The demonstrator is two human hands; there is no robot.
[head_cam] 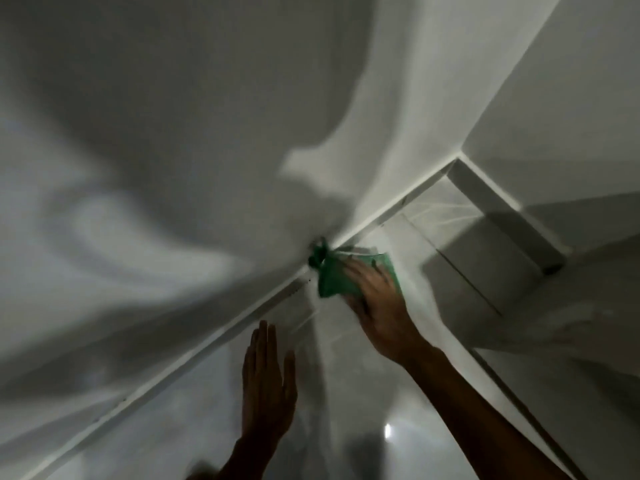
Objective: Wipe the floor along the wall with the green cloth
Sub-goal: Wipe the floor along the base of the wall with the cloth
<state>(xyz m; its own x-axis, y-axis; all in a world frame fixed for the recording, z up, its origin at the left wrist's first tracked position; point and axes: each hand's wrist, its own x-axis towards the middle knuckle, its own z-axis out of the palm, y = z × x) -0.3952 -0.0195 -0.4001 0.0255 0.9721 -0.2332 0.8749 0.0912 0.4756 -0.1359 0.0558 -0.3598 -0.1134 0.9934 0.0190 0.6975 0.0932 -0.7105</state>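
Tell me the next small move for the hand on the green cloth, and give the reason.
Probably slide the right hand and the green cloth on along the skirting board, toward the far corner. The cloth already lies flat under the palm at the wall's foot, and bare floor lies ahead. The left hand looks flat on the tiles, open.

Green cloth part-hidden under blurred right hand; forearms edge-cropped.
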